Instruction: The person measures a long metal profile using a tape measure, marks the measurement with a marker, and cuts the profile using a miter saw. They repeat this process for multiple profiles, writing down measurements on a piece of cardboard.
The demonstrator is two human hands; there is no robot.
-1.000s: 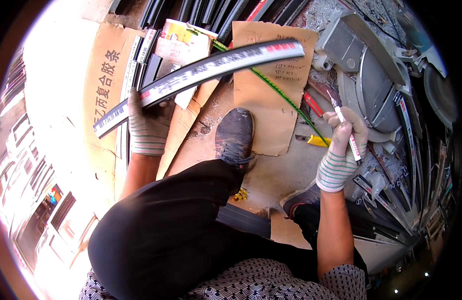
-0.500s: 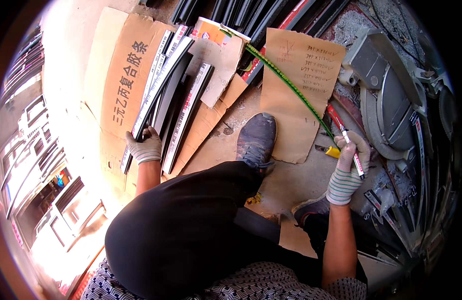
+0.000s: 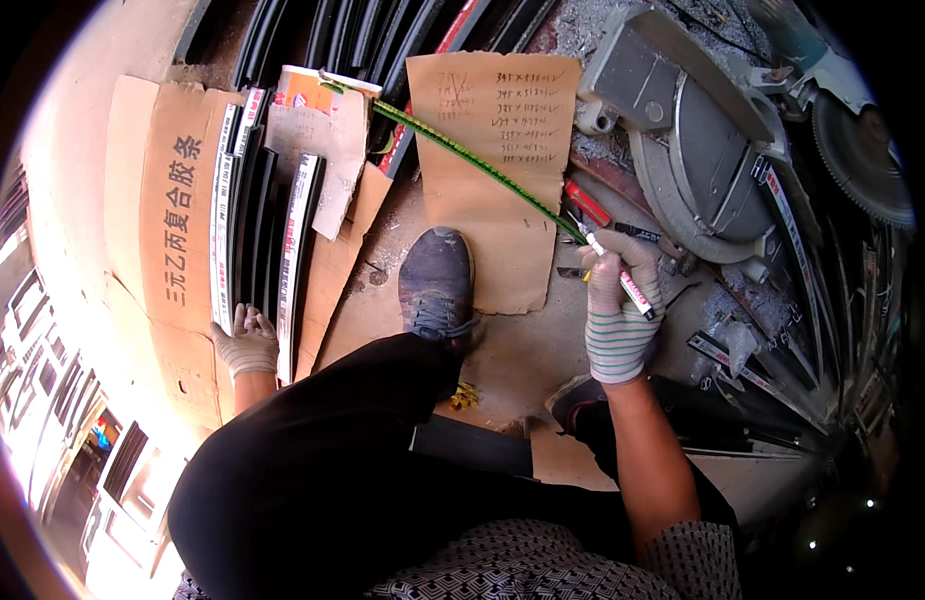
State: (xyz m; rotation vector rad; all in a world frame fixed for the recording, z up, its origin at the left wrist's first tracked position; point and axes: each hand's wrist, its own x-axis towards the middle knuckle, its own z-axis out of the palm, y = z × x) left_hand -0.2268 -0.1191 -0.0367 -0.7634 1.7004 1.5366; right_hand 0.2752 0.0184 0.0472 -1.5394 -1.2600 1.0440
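Note:
My left hand (image 3: 249,345), in a pale work glove, is at the near ends of several dark strips with white printed film (image 3: 223,210), lying on the flattened cardboard box (image 3: 173,270). Its fingers are apart and slightly bent, and I see nothing gripped in them. My right hand (image 3: 623,300), in a green-striped glove, is closed around a white marker pen (image 3: 638,297) held aslant. A long green strip with a yellow edge (image 3: 483,168) runs from a carton piece to this hand's fingertips; whether they touch it is unclear. Beneath the strip lies a cardboard sheet with handwriting (image 3: 493,220).
A grey power saw (image 3: 683,170) with a round toothed blade (image 3: 863,160) stands at the right. A red-handled tool (image 3: 588,203) lies beside the cardboard sheet. Dark profiles (image 3: 363,40) fill the far side; offcuts (image 3: 743,365) lie at right. My shoe (image 3: 436,280) is between the cardboards.
The view has shifted, so most things sit farther left. My left hand has let go of a film-covered strip, which now lies straighter beside the others. My right hand still grips the marker pen.

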